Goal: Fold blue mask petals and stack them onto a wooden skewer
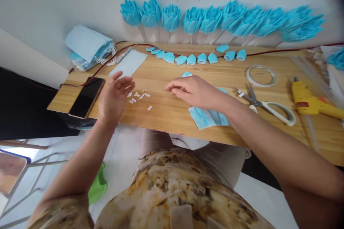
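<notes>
left hand (pixel 114 94) open and empty over white scraps (pixel 139 96). right hand (pixel 193 91) lies on blue mask pieces (pixel 208 117), can't tell its grip. wooden desk (pixel 166 114), white wall (pixel 53 7) behind.

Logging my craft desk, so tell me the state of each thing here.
left hand, open, beside white scraps
right hand, palm down, grip unclear
phone, screen dark
scissors, blades apart
glue gun, lying on side
tape roll, lying flat

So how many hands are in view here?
2. The left hand hovers open between the phone and white scraps. The right hand lies over blue mask pieces. No other person's hands show.
</notes>
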A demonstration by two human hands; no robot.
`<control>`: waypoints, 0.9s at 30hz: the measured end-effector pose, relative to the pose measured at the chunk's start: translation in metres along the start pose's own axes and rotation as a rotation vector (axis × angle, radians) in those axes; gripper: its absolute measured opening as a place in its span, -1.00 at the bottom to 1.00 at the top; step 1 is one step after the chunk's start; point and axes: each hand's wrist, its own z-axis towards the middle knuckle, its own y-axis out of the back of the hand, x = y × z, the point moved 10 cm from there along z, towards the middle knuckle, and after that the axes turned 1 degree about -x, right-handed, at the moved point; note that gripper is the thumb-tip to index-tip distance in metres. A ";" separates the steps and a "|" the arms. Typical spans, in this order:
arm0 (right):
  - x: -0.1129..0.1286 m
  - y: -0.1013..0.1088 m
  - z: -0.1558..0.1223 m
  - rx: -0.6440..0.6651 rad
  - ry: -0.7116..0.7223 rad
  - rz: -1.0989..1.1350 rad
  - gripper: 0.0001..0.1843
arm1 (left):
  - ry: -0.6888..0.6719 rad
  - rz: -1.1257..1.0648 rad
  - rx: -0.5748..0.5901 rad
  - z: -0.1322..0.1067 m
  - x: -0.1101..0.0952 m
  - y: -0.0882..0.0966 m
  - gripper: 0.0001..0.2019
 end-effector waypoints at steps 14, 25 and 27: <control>-0.001 -0.006 -0.014 0.071 0.061 -0.064 -0.64 | -0.229 0.754 0.291 -0.040 0.002 0.014 -0.47; -0.009 0.000 -0.039 0.045 0.000 -0.134 -0.64 | -0.193 0.779 -0.077 -0.031 -0.019 0.069 -0.55; -0.012 0.002 -0.048 0.043 -0.002 -0.143 -0.62 | -0.175 0.958 -0.128 -0.048 -0.009 0.080 -0.51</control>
